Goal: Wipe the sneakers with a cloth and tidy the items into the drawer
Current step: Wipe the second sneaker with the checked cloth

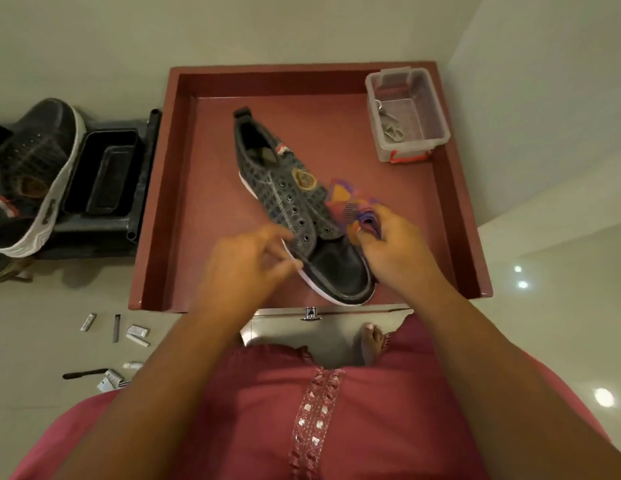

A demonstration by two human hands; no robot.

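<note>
A dark grey sneaker (295,206) with a black toe cap and white sole lies diagonally in the open red drawer (184,202). My left hand (248,261) is at the sneaker's near left side, fingers loosely bent, fingertips by the sole and eyelets. My right hand (395,247) grips a bunched colourful cloth (350,206), orange, pink and purple, against the sneaker's right side. A second sneaker (32,178) of the same kind rests on a black tray stand outside the drawer at the left.
A clear plastic box (409,116) with a red latch stands in the drawer's far right corner. A black tray (104,174) sits left of the drawer. Several small tubes and a black stick (85,374) lie on the floor at the lower left. My bare foot (371,341) is below the drawer.
</note>
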